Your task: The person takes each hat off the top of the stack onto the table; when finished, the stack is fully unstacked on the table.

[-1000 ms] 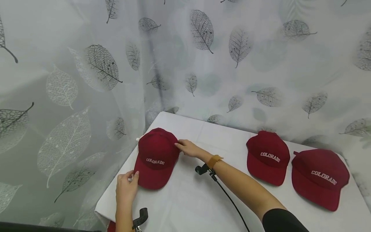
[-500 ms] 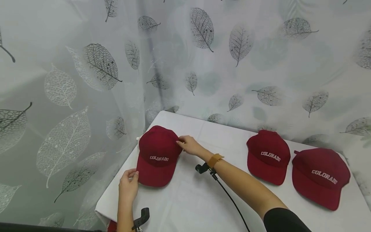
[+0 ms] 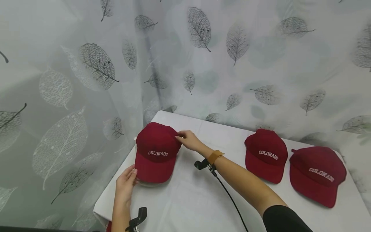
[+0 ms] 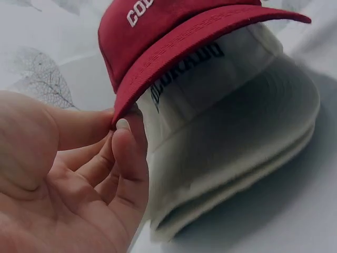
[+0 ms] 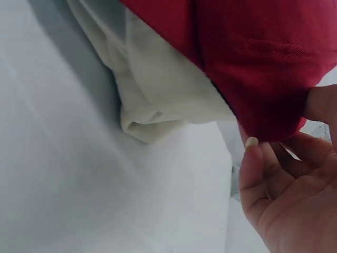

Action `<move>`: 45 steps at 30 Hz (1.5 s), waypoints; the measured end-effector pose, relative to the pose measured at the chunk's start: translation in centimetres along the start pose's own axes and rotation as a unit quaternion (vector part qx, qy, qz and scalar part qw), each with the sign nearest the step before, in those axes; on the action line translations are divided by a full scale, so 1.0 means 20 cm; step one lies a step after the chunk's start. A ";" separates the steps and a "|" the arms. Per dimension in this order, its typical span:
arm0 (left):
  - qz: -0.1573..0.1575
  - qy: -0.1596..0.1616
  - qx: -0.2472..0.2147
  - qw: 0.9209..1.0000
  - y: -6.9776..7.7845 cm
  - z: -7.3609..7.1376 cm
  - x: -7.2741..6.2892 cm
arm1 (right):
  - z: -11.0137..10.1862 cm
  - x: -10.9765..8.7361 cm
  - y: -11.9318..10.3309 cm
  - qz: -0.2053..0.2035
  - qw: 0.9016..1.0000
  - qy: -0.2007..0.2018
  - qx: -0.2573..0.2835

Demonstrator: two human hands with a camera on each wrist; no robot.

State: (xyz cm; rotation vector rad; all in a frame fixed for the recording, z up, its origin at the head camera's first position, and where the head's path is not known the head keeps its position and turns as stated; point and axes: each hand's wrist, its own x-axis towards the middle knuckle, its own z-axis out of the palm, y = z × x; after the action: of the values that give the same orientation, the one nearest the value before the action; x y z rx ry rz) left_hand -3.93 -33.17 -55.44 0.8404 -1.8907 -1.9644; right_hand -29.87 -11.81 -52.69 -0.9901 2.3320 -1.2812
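Observation:
Both hands hold one dark red baseball cap (image 3: 157, 145) lettered COLORADO, at the left end of the table. My left hand (image 3: 126, 182) pinches the corner of its brim between thumb and fingers, as the left wrist view shows. On the opposite side, my right hand (image 3: 189, 140) pinches the edge of the crown; in the right wrist view its fingertips curl under the red cloth. Beneath the red cap are stacked cream caps (image 4: 231, 137) with dark lettering, mostly hidden from above. The red brim stands raised over the cream brims, with a gap between them.
Two more red COLORADO caps, a nearer-centre cap (image 3: 266, 156) and a far-right cap (image 3: 317, 175), lie side by side on the white-covered table (image 3: 197, 196). A leaf-print curtain (image 3: 214, 64) hangs behind and to the left. A black cable (image 3: 229, 198) trails along the right forearm.
The red cap has moved slightly up and away with both hands, and a cream brim now shows below its front edge. The two caps on the right stay in place.

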 end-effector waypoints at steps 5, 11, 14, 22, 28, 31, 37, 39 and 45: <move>0.004 -0.028 -0.051 0.998 0.04 0.06 -0.01 | -0.09 -0.03 -0.02 -0.008 0.999 0.031 -0.001; 0.025 -0.079 -0.081 0.993 0.16 0.20 -0.02 | -0.29 -0.08 -0.03 -0.017 0.998 0.064 0.000; 0.029 -0.112 -0.081 0.990 0.23 0.29 -0.03 | -0.40 -0.12 -0.03 -0.020 0.997 0.076 0.002; 0.038 -0.203 -0.073 0.976 0.30 0.60 -0.04 | -0.71 -0.29 0.05 0.000 0.995 0.097 -0.029; 0.040 -0.252 -0.067 0.965 0.31 0.84 -0.02 | -0.90 -0.39 0.16 0.035 0.989 0.129 -0.058; 0.033 -0.276 -0.073 0.958 0.29 0.95 0.03 | -0.97 -0.43 0.23 0.057 0.986 0.143 -0.072; -0.008 -0.304 -0.061 0.951 0.14 1.14 0.15 | -1.06 -0.49 0.37 0.098 0.979 0.154 -0.095; -0.017 -0.306 -0.045 0.951 0.08 1.21 0.19 | -1.08 -0.52 0.42 0.118 0.975 0.155 -0.109; 0.001 -0.302 0.030 0.953 -0.05 1.33 0.25 | -1.08 -0.55 0.55 0.149 0.968 0.140 -0.145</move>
State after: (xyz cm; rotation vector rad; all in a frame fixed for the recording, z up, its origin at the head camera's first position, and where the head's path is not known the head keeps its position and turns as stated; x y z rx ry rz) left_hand -23.23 -14.48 -58.23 0.2494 -2.2654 -2.3580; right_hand -38.54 13.30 -50.49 -0.5246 2.8129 -1.0371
